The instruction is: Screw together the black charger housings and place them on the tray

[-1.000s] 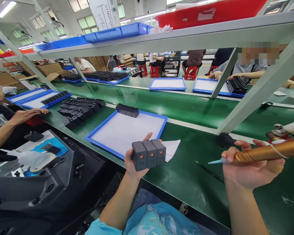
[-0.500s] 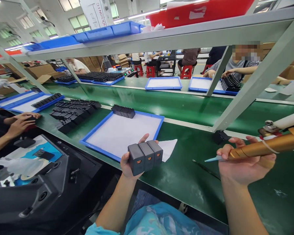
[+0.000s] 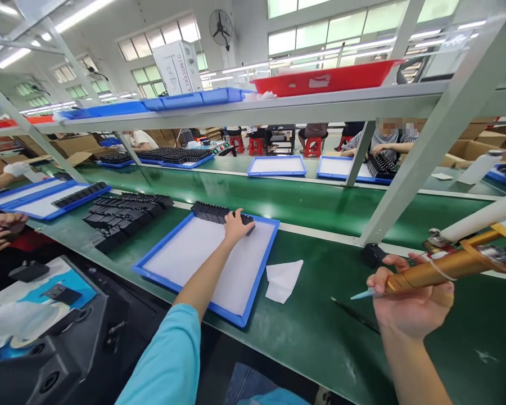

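Note:
My left hand (image 3: 235, 226) reaches to the back edge of a blue-rimmed tray (image 3: 259, 269) with a white lining. Its fingers and thumb are around small black box-shaped housings (image 3: 248, 221), partly hidden by the hand. They stand at the right end of a row of similar black housings (image 3: 208, 211). My right hand (image 3: 413, 298) is closed around a gold glue-dispensing gun (image 3: 421, 275), whose pale blue tapered nozzle (image 3: 362, 294) points left. Below the nozzle, dark tweezers (image 3: 354, 314) lie on the green bench. A single black housing (image 3: 373, 255) sits behind my right hand.
A white sheet (image 3: 284, 281) lies right of the tray. More black housings (image 3: 126, 216) stand in rows to the left, near a co-worker's hands (image 3: 2, 230). A slanted shelf post (image 3: 409, 169) rises at the right. A black machine (image 3: 76, 349) fills the lower left.
My left hand has moved forward from the tray's front, carrying three dark housings to the row at its back. The right hand still holds the gun. The view has tilted up.

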Motion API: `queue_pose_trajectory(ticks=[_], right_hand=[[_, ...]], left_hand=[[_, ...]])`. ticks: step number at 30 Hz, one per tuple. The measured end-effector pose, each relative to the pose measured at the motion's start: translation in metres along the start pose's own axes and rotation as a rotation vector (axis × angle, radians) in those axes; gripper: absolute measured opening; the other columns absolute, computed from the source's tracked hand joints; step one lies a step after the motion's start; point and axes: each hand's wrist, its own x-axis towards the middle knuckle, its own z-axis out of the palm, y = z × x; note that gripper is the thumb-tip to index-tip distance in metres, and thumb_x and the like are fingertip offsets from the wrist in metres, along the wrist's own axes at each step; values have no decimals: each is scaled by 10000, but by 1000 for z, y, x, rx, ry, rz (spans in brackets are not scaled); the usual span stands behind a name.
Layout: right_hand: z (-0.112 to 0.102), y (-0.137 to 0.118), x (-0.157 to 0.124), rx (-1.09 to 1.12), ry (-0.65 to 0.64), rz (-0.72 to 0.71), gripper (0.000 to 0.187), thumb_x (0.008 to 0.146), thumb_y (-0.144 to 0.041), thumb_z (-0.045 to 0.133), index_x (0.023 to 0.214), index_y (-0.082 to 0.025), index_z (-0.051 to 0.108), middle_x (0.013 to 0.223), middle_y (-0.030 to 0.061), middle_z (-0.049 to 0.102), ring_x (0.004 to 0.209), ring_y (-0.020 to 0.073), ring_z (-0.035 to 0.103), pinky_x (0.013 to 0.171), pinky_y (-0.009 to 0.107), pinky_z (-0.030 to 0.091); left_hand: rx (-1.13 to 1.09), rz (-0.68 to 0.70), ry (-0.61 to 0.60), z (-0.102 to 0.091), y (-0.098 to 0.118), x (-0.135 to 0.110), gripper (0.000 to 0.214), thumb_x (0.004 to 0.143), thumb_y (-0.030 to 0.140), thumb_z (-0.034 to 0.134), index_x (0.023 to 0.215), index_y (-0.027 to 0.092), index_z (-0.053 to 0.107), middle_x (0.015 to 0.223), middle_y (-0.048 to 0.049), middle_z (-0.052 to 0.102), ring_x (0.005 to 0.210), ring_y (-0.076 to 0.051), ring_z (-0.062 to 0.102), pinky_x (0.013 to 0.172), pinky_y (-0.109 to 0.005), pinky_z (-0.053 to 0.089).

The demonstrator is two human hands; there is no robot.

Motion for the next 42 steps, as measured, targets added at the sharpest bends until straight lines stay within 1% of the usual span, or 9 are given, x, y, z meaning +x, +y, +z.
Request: queue_pose_trajectory(ticks=[4, 9, 19, 24, 28, 31, 34, 37, 42], right_hand=[[-3, 0, 1, -3, 7, -9, 523, 667, -657, 557, 968, -231, 578, 767, 8, 645, 334, 139, 497, 348, 328, 439], [1, -1, 0, -16, 34, -8, 528, 651, -661, 581, 958, -232, 595, 760, 5, 643, 333, 130, 493, 343, 323, 440], [0, 0, 1, -33, 65, -23, 526, 644, -675, 582, 935, -238, 605, 749, 10, 644, 319, 137, 477, 336, 333, 428], [-3, 2, 2, -22, 46, -25, 532, 659, -676, 567, 941, -226, 604, 752, 14, 642, 323, 140, 485, 338, 336, 432], [-3, 1, 1, -10, 29, -17, 519, 666, -667, 570, 954, -236, 597, 770, 17, 646, 330, 137, 490, 347, 332, 437], [-1, 1, 0, -19, 39, -27, 521, 666, -669, 565, 952, -235, 603, 761, 16, 645, 329, 135, 488, 347, 330, 438], [1, 0, 0, -29, 61, -33, 524, 663, -675, 559, 944, -235, 606, 746, 11, 643, 324, 135, 484, 342, 329, 434], [2, 0, 0, -28, 52, -31, 519, 658, -667, 570, 942, -234, 604, 743, 9, 643, 327, 139, 491, 342, 329, 435], [1, 1, 0, -17, 19, -40, 508, 690, -658, 554, 958, -229, 594, 755, 13, 639, 333, 136, 494, 345, 329, 441]], left_hand=[[125, 12, 32, 18, -7, 5, 782, 762, 469, 659, 1425, 172, 369, 1444, -234, 329, 1346, -404, 282, 1024, -565, 339], [242, 91, 7, 21, -23, -3, 1000, 669, 429, 752, 1498, 244, 225, 1558, -166, 194, 1413, -369, 198, 1079, -543, 301], [327, 111, 190, 27, -37, 6, 863, 762, 392, 664, 1486, 166, 252, 1565, -216, 154, 1453, -390, 84, 1138, -607, 74], [254, 81, 229, 6, -32, 8, 876, 770, 493, 653, 1473, 145, 263, 1549, -225, 181, 1441, -389, 128, 1139, -580, 135], [215, -53, 91, -28, -43, 18, 443, 902, 466, 437, 1173, 150, 589, 1234, -164, 593, 1235, -332, 491, 990, -442, 415], [207, -47, -140, -32, -56, 22, 246, 855, 391, 536, 843, 189, 676, 828, -62, 697, 903, -255, 649, 803, -344, 498], [215, -29, -273, -17, -61, 20, 211, 815, 375, 643, 880, 176, 672, 923, -58, 694, 949, -224, 629, 871, -386, 482], [228, -20, -289, -5, -60, 18, 280, 828, 387, 634, 985, 157, 668, 1121, -101, 654, 1109, -260, 569, 955, -477, 429], [165, 65, -360, -8, -57, 19, 243, 805, 396, 570, 847, 222, 735, 961, -60, 734, 986, -259, 640, 871, -330, 476]])
